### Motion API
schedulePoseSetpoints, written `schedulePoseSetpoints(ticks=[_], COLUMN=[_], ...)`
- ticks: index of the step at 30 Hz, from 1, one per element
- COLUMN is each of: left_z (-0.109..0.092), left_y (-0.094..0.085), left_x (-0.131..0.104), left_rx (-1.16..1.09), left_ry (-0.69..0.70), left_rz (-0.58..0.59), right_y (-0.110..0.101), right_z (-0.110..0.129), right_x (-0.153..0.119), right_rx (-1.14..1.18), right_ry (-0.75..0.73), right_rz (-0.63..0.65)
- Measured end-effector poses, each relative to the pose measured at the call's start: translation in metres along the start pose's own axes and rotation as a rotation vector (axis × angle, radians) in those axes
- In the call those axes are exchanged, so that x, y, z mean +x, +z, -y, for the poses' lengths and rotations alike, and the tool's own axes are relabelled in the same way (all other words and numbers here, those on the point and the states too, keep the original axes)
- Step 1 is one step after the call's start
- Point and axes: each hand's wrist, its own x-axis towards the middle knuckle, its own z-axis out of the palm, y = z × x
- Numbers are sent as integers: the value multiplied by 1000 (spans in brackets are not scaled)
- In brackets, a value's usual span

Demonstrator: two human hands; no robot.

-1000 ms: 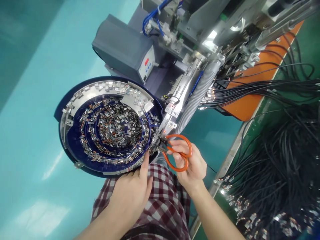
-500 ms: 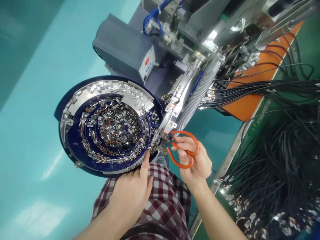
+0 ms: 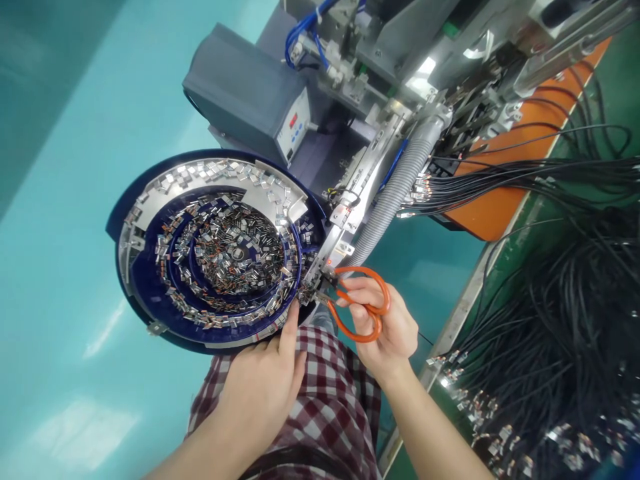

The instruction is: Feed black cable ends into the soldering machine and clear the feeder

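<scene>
The orange-handled tool (image 3: 376,311) in the right hand (image 3: 393,330) moved nearer the bowl (image 3: 145,283).

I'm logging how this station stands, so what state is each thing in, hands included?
Left hand: index finger extended to the bowl's edge.
Right hand: closed on the tool.
Tool: held near the rail; tips unclear.
Bowl: uncovered, holding many small parts.
Rail: a small red light near its lower end.
Control box: display lit red.
Cables: heaped loosely, metal ends showing.
</scene>
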Motion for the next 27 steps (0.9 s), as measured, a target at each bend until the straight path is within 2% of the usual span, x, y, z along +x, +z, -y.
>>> schedulePoseSetpoints(ticks=[19, 27], left_z=[0, 1], left_y=[1, 1], left_x=[1, 1], left_rx=[-24, -22], left_ry=[5, -22], left_rz=[-19, 16], right_y=[0, 3], right_z=[2, 11], right_x=[-2, -11], right_rx=[51, 108], right_ry=[-26, -36], right_rz=[24, 89])
